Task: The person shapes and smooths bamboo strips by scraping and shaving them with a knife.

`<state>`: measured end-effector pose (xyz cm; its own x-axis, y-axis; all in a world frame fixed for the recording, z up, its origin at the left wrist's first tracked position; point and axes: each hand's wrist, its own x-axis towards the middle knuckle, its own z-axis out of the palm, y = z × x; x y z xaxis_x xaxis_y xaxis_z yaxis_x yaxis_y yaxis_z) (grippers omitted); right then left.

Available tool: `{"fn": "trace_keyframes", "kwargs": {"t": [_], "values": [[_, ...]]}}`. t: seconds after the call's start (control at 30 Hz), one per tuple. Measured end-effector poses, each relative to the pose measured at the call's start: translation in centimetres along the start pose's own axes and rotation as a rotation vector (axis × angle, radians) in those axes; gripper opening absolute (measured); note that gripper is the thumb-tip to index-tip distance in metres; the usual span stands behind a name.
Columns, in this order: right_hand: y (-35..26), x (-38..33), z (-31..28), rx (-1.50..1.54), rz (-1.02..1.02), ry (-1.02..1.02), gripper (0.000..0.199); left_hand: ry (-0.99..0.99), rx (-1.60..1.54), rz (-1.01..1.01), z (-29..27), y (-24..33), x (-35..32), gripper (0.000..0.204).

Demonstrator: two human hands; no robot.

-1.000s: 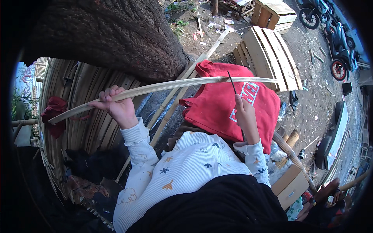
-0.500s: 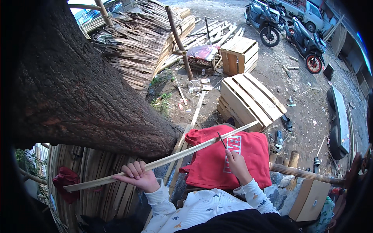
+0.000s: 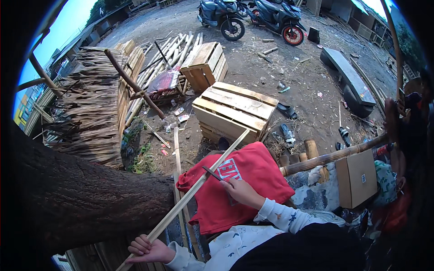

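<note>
My left hand, at the lower left, is closed round a long pale split bamboo strip. The strip slants up and away to the right across a red cloth garment spread over my lap, its far end in front of a slatted wooden crate. My right hand grips a small dark-bladed knife, and its blade lies across the strip. The knife's handle is mostly hidden in my fingers. The strip's near end runs out of the picture below my left hand.
A thick tree trunk fills the left side. Another crate, a stack of dried thatch and bamboo poles stand ahead. At right are a bamboo rail, a cardboard box and sandals. Motorbikes stand far off.
The view has turned right and up, so surroundings sit further left. The strip slopes more steeply in the picture, and my left hand appears lower. Both hands keep their holds.
</note>
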<state>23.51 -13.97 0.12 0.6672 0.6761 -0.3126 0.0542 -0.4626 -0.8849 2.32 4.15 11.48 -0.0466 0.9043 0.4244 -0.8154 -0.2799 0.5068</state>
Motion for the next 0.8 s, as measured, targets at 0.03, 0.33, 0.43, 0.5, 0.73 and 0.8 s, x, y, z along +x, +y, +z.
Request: {"fn": "trace_keyframes", "kwargs": {"t": [0.03,0.33,0.43,0.5,0.73,0.8], "values": [[0.1,-0.1,-0.1,-0.008,-0.003,0.014,0.052,0.048,0.016,0.012,0.5,-0.2,-0.1,0.054],[0.3,-0.1,0.4,0.054,0.026,-0.028,0.049,0.040,0.017,0.031,0.4,0.3,-0.1,0.053],[0.2,-0.1,0.3,0.056,0.027,-0.027,0.049,-0.002,-0.006,0.020,-0.4,0.4,0.1,0.053],[0.4,0.0,0.3,0.008,-0.018,0.001,0.049,-0.040,-0.023,0.010,-0.7,0.4,0.1,0.052],[0.2,-0.1,0.2,0.069,0.024,-0.027,0.051,0.051,0.047,0.027,0.0,0.3,0.0,0.052],[0.1,0.0,0.2,0.081,0.044,-0.042,0.051,0.067,0.056,0.031,0.1,0.3,0.0,0.052]]}}
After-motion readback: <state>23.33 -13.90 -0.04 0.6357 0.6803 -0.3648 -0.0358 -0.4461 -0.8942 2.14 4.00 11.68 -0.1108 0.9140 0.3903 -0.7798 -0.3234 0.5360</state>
